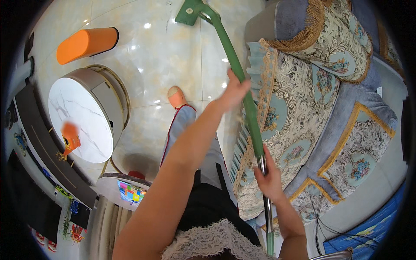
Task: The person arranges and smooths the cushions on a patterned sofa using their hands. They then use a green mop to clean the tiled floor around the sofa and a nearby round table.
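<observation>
A long-handled floor mop, by its look, runs slantwise from the top of the view to the bottom. Its green handle [238, 66] joins a bright metal shaft [267, 213] lower down, and its flat green head [188, 12] is on the tiled floor, cut off by the picture's top edge. My left hand [234, 91], slightly blurred, is around the middle of the green handle. Lower, my right hand [271, 179] grips the metal shaft just below the green part. The handle passes in front of the fringed cover of the sofa [305, 94].
A round table [97, 130] with a marble-look top bears an orange ornament [72, 139]. An orange stool [87, 45] stands beyond it. At left is a television cabinet [48, 143]; a small table [110, 185] is near my left arm. My foot wears an orange slipper [176, 97].
</observation>
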Action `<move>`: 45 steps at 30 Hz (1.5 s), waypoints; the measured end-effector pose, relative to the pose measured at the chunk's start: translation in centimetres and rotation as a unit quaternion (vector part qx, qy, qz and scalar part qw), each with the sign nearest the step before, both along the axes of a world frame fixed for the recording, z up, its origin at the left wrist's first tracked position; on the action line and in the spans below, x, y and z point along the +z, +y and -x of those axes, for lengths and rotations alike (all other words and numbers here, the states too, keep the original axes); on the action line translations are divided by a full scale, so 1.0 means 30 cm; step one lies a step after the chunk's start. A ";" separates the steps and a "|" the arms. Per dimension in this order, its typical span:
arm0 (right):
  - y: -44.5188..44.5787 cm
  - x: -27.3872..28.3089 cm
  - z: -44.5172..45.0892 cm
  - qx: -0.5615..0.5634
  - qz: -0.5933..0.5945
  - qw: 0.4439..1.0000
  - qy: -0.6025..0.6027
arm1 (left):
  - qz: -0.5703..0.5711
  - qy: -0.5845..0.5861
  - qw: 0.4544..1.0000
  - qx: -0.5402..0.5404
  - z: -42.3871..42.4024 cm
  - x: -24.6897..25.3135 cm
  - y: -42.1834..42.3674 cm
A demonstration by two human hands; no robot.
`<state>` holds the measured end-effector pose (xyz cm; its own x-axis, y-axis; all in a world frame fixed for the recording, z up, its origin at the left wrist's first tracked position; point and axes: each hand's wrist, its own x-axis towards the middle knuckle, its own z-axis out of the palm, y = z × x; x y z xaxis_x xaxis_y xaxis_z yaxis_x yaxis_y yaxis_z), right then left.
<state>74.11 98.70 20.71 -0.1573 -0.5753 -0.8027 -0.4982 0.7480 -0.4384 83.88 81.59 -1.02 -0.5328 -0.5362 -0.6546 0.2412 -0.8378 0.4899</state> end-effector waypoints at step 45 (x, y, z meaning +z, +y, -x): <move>0.125 0.077 0.021 0.061 -0.043 0.996 0.043 | -0.078 0.053 0.995 -0.045 0.043 0.013 0.190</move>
